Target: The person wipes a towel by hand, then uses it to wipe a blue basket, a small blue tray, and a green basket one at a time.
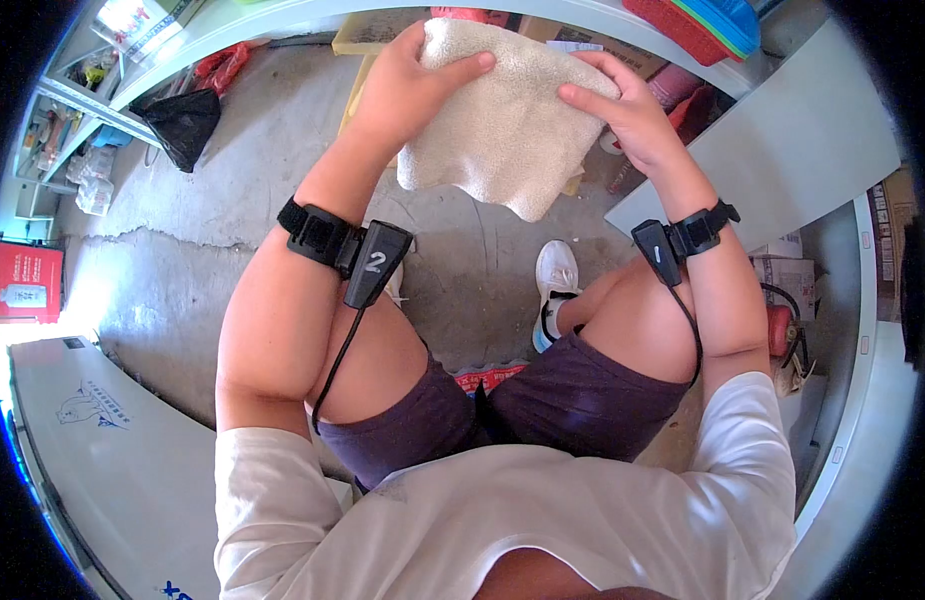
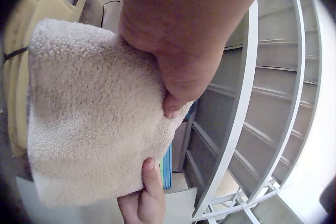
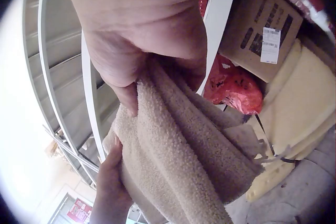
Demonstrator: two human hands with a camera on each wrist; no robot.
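A grey concrete floor with a crack across it spreads below a seated person, and white metal shelving curves along the far side and the left. A black plastic bag hangs at the left shelving, and a red poster stands beyond it. Red, green and blue trays sit on the shelf at the upper right, above a pale grey panel that leans at a slant. Held up in front of the person, above the floor and between the two hands, is a cream, fleecy cloth, its lower edge hanging free and wavy. The left hand grips its upper left corner, thumb laid across the near face; the fingers behind are hidden by the cloth. The right hand pinches the upper right side, thumb in front, and the cloth falls in deep folds below that hand in the right wrist view. Behind the cloth lie yellow foam sheets bound with a black strap, a red plastic bag and a cardboard box bearing a white label.
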